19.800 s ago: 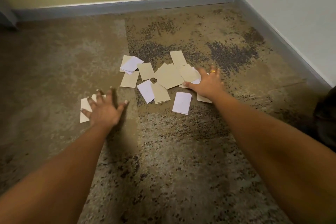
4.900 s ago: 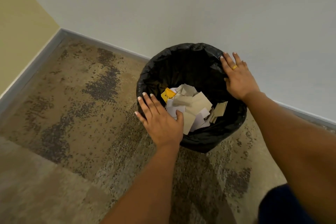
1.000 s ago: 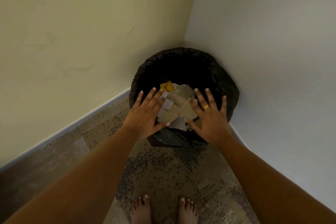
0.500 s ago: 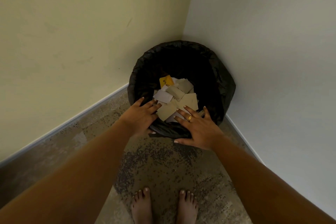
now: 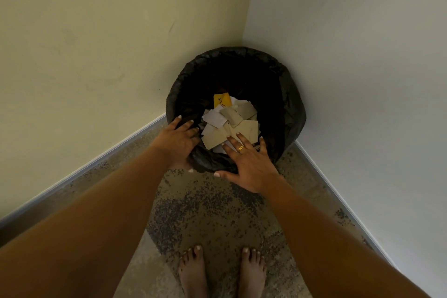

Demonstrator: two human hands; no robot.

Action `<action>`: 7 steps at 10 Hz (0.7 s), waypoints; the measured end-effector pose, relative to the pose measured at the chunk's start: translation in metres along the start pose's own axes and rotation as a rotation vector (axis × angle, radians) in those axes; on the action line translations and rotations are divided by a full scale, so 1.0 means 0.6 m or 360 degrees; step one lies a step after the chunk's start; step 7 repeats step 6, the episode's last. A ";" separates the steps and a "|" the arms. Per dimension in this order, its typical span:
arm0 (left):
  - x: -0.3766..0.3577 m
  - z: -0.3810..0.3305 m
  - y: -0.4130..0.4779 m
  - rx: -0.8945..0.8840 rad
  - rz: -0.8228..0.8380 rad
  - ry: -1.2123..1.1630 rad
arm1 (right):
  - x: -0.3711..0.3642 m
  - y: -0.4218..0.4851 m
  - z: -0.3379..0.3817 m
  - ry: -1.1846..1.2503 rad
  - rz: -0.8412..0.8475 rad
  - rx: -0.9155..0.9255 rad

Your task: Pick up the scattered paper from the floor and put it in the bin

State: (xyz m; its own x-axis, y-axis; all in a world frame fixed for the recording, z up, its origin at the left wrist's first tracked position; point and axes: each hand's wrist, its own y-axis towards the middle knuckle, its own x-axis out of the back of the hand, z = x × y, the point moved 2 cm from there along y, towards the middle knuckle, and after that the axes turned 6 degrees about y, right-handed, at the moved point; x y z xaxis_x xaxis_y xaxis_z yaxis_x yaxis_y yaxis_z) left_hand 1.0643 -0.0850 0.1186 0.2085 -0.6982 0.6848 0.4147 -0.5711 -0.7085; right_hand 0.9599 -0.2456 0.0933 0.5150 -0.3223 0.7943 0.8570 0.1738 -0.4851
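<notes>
Both hands have dropped onto the near rim of the black-lined bin at frame centre, left hand curled over it, right hand spread flat, and the paper scraps lie inside, so the task looks finished.

Yellow wall left, pale grey wall right, grey skirting along both, speckled, possibly stained floor, bare feet near.

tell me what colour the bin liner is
Black bin liner, seen in the head view.
</notes>
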 end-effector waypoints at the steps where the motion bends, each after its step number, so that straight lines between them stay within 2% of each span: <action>1: 0.003 -0.008 -0.004 0.0024 -0.0011 -0.0150 | 0.013 -0.006 -0.004 0.0045 -0.0044 -0.0028; 3: 0.016 -0.027 -0.011 0.0182 -0.0151 -0.0678 | 0.046 -0.023 -0.014 0.0096 -0.0190 -0.0158; 4: 0.023 -0.044 -0.010 0.0313 -0.0295 -0.0797 | 0.055 -0.026 -0.020 0.0102 -0.0277 -0.0243; 5: 0.031 -0.062 -0.010 0.0515 -0.0532 -0.0774 | 0.057 -0.023 -0.021 0.0130 -0.0441 -0.0282; 6: 0.040 -0.079 -0.006 0.0630 -0.0590 -0.0817 | 0.063 -0.013 -0.018 0.0219 -0.0533 -0.0341; 7: 0.040 -0.079 -0.006 0.0630 -0.0590 -0.0817 | 0.063 -0.013 -0.018 0.0219 -0.0533 -0.0341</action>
